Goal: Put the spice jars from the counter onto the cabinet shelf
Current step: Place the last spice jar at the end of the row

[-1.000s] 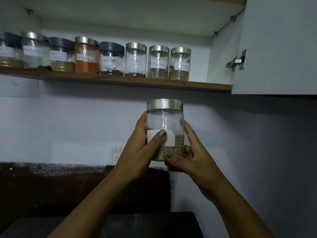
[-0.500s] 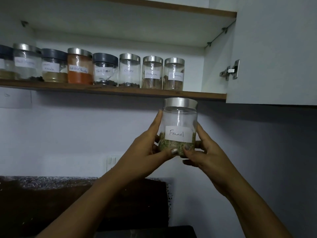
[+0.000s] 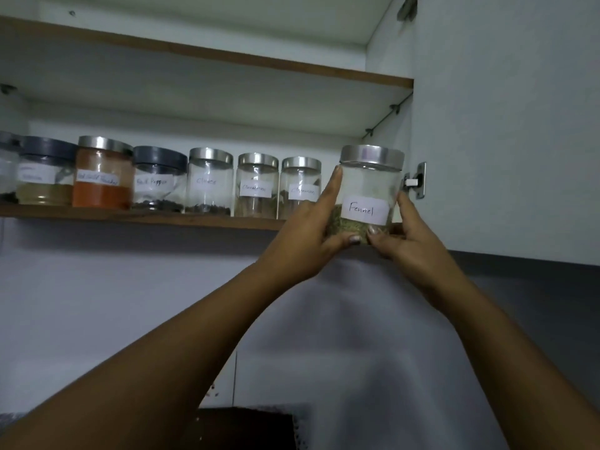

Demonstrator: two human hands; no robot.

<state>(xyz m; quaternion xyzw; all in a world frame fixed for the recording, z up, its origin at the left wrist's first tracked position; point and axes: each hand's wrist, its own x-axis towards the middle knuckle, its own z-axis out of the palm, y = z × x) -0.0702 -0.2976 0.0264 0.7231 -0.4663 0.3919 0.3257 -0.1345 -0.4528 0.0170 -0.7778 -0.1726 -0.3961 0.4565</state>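
Observation:
A clear glass jar labelled Fennel (image 3: 370,186), with a steel lid and green seeds at the bottom, is up at the right end of the wooden cabinet shelf (image 3: 130,217). My left hand (image 3: 311,232) grips its left side and my right hand (image 3: 406,235) grips its right side, both thumbs under its front. Whether its base touches the shelf is hidden by my hands. Several labelled spice jars stand in a row on the shelf, among them the orange powder jar (image 3: 103,177) and the cinnamon jar (image 3: 300,186) just left of the fennel jar.
The open cabinet door (image 3: 506,125) with its metal hinge (image 3: 417,181) stands close to the right of the fennel jar. A second shelf (image 3: 227,56) spans above. Below is a white wall, with a dark backsplash (image 3: 246,427) at the bottom.
Both hands have lifted the fennel jar up and to the right, from below the shelf to shelf level beside the cinnamon jar. The camera has tilted upward.

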